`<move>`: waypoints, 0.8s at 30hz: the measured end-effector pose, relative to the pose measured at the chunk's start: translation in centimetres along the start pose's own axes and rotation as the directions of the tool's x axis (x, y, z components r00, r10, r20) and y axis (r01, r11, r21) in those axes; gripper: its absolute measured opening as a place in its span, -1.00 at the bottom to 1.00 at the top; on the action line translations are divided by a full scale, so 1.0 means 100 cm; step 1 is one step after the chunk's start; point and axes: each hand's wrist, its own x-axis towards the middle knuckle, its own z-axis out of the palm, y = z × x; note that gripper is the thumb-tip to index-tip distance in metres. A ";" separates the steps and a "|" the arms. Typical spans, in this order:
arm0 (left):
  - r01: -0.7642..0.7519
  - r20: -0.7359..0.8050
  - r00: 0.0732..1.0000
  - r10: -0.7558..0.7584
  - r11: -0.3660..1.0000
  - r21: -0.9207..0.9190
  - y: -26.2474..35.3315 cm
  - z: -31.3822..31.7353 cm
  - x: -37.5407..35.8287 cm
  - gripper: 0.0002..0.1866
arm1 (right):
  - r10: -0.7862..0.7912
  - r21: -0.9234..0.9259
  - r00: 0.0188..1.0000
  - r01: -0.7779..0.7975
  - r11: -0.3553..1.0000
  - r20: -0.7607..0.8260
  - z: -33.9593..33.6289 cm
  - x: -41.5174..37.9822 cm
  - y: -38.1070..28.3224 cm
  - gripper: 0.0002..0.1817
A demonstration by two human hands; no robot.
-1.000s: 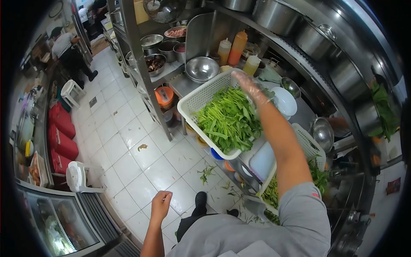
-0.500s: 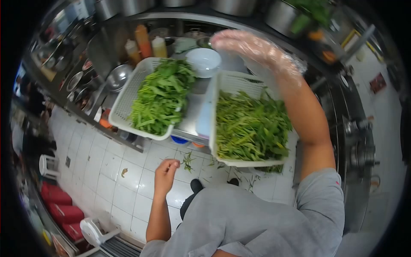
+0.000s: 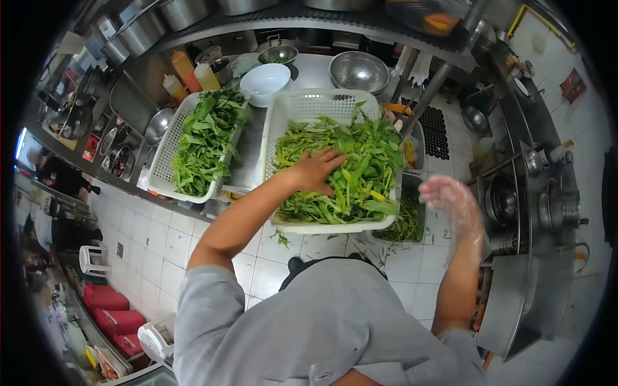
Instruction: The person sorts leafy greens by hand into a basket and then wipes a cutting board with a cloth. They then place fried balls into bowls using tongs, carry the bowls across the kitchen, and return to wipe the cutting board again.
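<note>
My bare left hand point(image 3: 317, 172) lies palm down on loose leafy greens point(image 3: 367, 151), fingers spread. These greens fill much of the right white plastic basket point(image 3: 309, 103). To its right, my right hand point(image 3: 450, 199), in a clear plastic glove, hangs in the air, blurred; its fingers look loosely apart, with nothing visible in them. A second white basket point(image 3: 158, 168) on the left holds a heap of brighter leafy greens point(image 3: 207, 141). Below the right basket's right side, a tub point(image 3: 420, 222) contains more cut greens.
Behind the baskets are a white bowl point(image 3: 265, 80), a metal colander point(image 3: 358, 71) and squeeze bottles point(image 3: 206, 77). A metal shelf post point(image 3: 428, 100) rises at the right. Stove and pans point(image 3: 502, 199) stand farther right. Scraps of greens lie on the tiled floor point(image 3: 257, 270).
My left hand has moved from in front of the baskets onto the greens in the right one. My gloved right hand has come down from above the counter's back to the basket's right.
</note>
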 end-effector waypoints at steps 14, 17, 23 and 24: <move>0.175 -0.089 0.924 -0.371 0.619 -0.766 -0.019 -0.121 0.029 -0.64 | 0.145 0.343 0.881 0.020 0.939 -0.451 -0.043 -0.025 0.069 -0.74; 0.231 -0.021 0.958 -0.286 0.813 -0.535 -0.027 -0.068 0.030 -0.60 | 0.102 0.302 0.958 -0.018 0.953 -0.267 -0.022 -0.011 0.067 -0.75; 0.208 -0.374 0.790 -0.486 0.787 -0.582 -0.056 -0.084 -0.007 -0.66 | 0.081 0.127 0.988 -0.064 0.990 -0.134 0.010 -0.006 0.070 -0.72; 0.208 -0.378 0.787 -0.487 0.787 -0.581 -0.056 -0.080 -0.015 -0.66 | 0.105 0.100 0.988 -0.094 0.990 -0.110 0.011 -0.005 0.073 -0.71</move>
